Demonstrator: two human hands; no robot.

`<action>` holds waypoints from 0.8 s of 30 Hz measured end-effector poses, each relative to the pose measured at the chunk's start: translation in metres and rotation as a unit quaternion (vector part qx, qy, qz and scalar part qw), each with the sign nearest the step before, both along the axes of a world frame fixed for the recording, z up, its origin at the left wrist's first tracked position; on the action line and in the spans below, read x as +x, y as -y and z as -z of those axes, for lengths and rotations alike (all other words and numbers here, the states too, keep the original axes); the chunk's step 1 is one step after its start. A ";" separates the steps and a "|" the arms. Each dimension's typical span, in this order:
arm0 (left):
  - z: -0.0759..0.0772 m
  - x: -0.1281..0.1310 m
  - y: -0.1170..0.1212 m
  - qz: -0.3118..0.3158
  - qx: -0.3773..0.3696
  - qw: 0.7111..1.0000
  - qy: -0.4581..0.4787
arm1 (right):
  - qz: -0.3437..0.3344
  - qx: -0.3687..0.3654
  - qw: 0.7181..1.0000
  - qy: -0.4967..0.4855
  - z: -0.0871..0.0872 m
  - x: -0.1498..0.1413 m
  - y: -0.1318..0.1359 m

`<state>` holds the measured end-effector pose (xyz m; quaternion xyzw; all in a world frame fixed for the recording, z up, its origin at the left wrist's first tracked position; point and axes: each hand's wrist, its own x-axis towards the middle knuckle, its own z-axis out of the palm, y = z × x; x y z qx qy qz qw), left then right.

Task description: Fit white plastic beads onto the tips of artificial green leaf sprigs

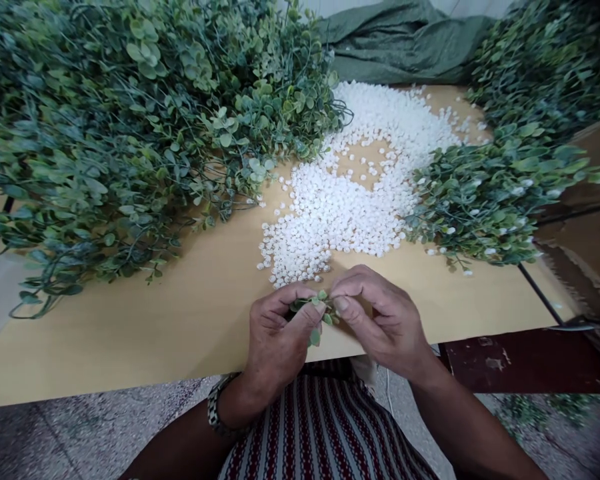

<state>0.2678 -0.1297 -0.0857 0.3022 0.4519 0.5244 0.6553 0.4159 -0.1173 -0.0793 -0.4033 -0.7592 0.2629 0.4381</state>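
Observation:
My left hand is closed around a small artificial green leaf sprig, thumb pressed on its stems just above the table's front edge. Close against the sprig's right side, my right hand pinches with thumb and forefinger; whatever sits between those fingertips is hidden. Just beyond both hands spreads a heap of small white plastic beads. To the right of the beads lies a bunch of artificial sprigs, several with white pieces on their tips.
A large pile of artificial greenery covers the table's left and back. More greenery stands at the back right, beside a cardboard box. A dark green cloth sack lies behind the beads. The yellowish table ends close to my body.

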 end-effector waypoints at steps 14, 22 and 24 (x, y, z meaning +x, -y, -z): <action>-0.011 -0.008 -0.008 -0.030 -0.079 0.996 -0.021 | 0.010 0.180 0.923 0.338 0.020 0.011 -0.031; -0.016 -0.004 -0.008 -0.035 -0.079 0.996 0.006 | 0.048 0.188 0.907 0.375 0.020 0.011 -0.028; -0.017 -0.003 -0.008 -0.035 -0.084 0.996 0.013 | 0.050 0.184 0.898 0.398 0.017 0.009 -0.028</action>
